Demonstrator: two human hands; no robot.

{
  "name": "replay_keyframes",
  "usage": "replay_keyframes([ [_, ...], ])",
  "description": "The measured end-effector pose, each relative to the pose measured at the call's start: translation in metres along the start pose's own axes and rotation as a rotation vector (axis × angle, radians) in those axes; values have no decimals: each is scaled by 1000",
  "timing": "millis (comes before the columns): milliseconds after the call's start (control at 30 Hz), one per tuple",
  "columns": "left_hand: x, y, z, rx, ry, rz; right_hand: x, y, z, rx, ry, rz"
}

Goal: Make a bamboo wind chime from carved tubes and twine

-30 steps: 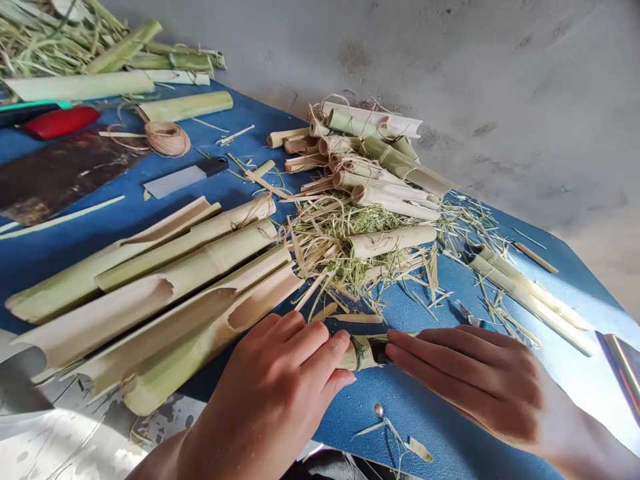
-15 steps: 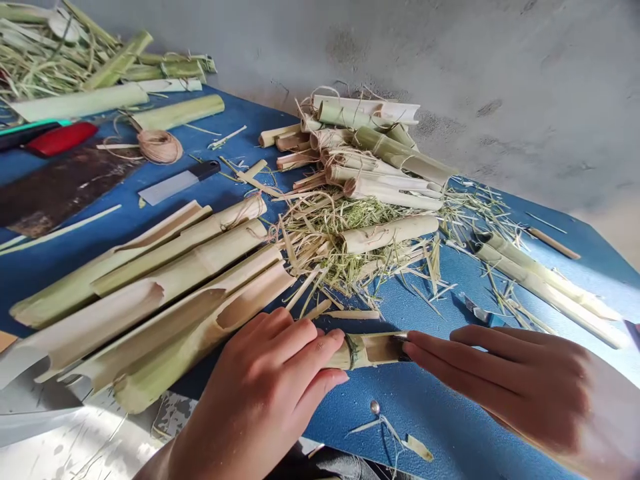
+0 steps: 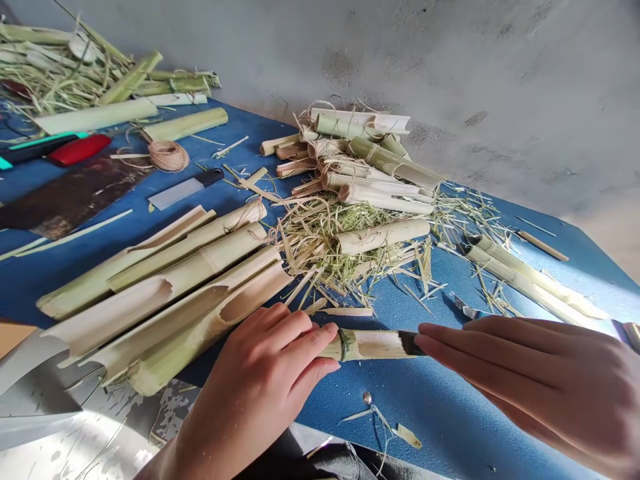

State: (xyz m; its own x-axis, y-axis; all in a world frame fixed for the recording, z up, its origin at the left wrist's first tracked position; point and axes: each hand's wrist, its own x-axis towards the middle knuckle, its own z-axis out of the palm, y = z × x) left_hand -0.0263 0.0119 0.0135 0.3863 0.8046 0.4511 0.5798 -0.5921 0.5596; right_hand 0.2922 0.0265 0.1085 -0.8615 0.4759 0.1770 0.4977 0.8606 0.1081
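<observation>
Near the table's front edge, my left hand (image 3: 280, 373) is closed around the left end of a short bamboo piece (image 3: 380, 345). This piece has a dark green node and a pale hollow cut open on its right side. My right hand (image 3: 530, 380) is closed, fingers pressed together, over a knife (image 3: 411, 344) whose dark blade tip rests at the right end of the hollow. Most of the knife is hidden under the fingers. Left of my left hand lie several split bamboo tubes (image 3: 200, 260) side by side.
Bamboo shavings (image 3: 370, 267) and stacked tubes (image 3: 380, 160) fill the middle. A cleaver (image 3: 185, 189), a twine ball (image 3: 170, 156) and a large dark blade (image 3: 70, 193) lie left. Two bamboo tubes (image 3: 535, 280) lie right. A grey wall (image 3: 450, 67) stands behind.
My right hand has slid a little to the right, and more of the dark blade tip shows. The left hand keeps its grip on the bamboo. The whole view has shifted slightly.
</observation>
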Motion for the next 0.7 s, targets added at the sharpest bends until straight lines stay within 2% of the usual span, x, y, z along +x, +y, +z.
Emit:
replay_keyframes([
  [167,-1,0,0,-9,7,7,34,-16,22,13,44,-102],
  [267,-2,1,0,-24,0,-8,34,-16,31,16,62,-120],
  [367,-2,1,0,-34,-8,-22,18,-8,26,-19,9,-129],
  [467,-1,-1,1,-28,1,-4,-3,4,12,-87,-51,-143],
  [567,0,-2,2,-15,15,31,-14,8,1,-84,25,-95],
  [700,1,-3,3,-8,8,56,3,-6,8,58,152,-44],
])
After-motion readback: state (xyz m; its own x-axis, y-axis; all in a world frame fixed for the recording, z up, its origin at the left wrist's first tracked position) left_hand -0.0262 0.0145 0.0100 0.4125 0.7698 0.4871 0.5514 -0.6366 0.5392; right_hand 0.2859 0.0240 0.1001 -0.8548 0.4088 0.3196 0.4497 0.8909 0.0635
